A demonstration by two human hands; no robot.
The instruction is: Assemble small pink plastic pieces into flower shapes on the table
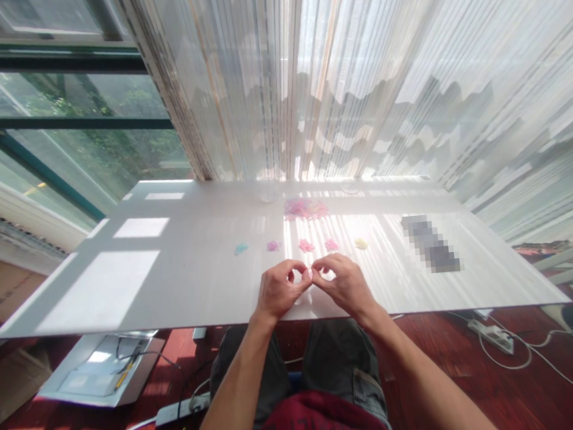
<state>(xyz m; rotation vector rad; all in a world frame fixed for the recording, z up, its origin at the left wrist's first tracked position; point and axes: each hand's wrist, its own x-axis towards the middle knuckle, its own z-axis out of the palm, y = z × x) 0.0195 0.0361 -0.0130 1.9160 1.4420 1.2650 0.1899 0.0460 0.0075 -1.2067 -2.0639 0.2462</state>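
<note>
My left hand [281, 288] and my right hand [341, 282] meet just above the table's near edge. On each, thumb and forefinger are closed in a pinch, fingertips nearly touching. Whatever sits between them is too small to make out. Just beyond my hands runs a row of small loose piles: a teal pile [240, 248], a purple-pink pile [273, 246], a coral-pink pile [306, 245], a pink pile [331, 244] and a yellow pile [361, 242]. Behind the row lies a larger mixed heap [306, 208], mostly pink. The pieces look thin and small; their kind is unclear.
The white table [202, 282] carries a pixelated dark object [430, 244] on the right and a clear round container [268, 191] at the back. Sheer striped curtains [264, 76] hang along the far edge. Below are a white box [99, 372] and power strips [492, 336] with cables.
</note>
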